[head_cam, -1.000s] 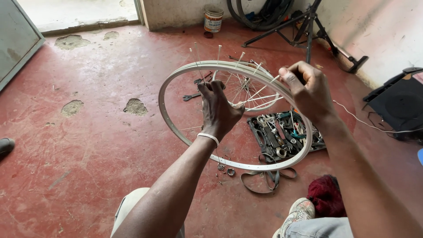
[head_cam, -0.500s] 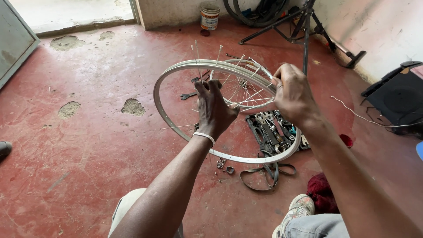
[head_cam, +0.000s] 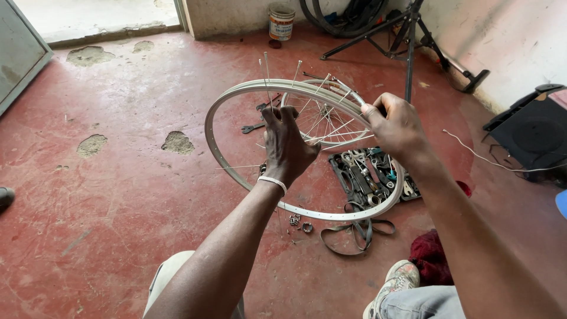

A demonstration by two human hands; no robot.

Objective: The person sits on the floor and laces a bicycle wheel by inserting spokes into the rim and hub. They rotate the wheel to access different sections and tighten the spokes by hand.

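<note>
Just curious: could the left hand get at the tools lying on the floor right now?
Probably not freely: the left hand is gripping the spokes inside the rim, and the tools lie below, behind rim and spokes.

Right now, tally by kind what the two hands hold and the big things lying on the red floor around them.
Bicycle rim, silver, held by the left hand and right hand: 1
Open tool tray: 1
Paint tin: 1
Black folding stand: 1
Dark red cloth: 1
Loose strap: 1
Total: 6
</note>
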